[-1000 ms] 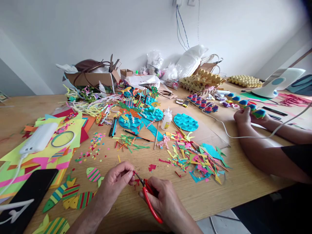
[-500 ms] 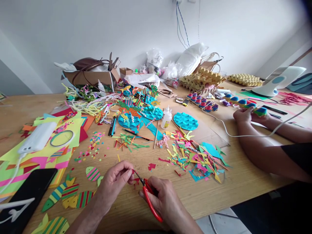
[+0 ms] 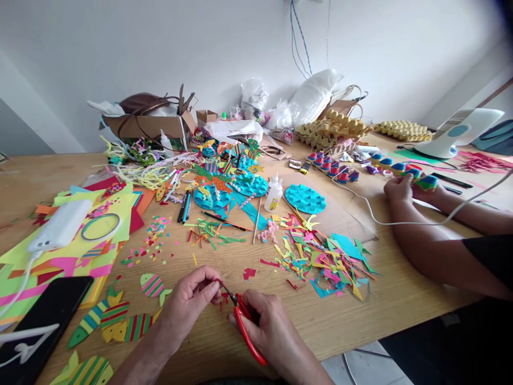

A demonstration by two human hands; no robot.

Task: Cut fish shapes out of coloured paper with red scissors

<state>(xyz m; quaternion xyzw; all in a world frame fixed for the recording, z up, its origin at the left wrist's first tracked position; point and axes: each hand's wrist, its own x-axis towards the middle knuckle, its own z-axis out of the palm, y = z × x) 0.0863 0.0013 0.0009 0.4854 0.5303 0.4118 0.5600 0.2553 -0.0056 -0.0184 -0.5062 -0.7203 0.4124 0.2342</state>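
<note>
My left hand (image 3: 196,294) pinches a small piece of red paper (image 3: 218,281), mostly hidden by the fingertips. In my right hand (image 3: 266,321) are scissors with red handles (image 3: 249,337), their dark blades pointing up and left at the red paper. Below the blades, small red scraps (image 3: 224,299) lie on the wooden table (image 3: 224,342). To the left of my left hand are several striped paper fish, among them a pink and green one (image 3: 152,285) and a red and green one (image 3: 138,327). A green and yellow striped fish (image 3: 90,371) sits at the bottom edge.
A black phone (image 3: 52,321) and white power bank (image 3: 60,224) lie at left by coloured paper. Glue bottles (image 3: 274,193), blue egg-carton pieces (image 3: 305,199) and paper scraps (image 3: 328,262) fill the middle. At right, another person's hands (image 3: 401,188) hold a painted egg-carton strip (image 3: 425,183).
Both my hands stay almost in place, with the scissors still at the red paper. The view has shifted very slightly. The other person's hands have barely moved.
</note>
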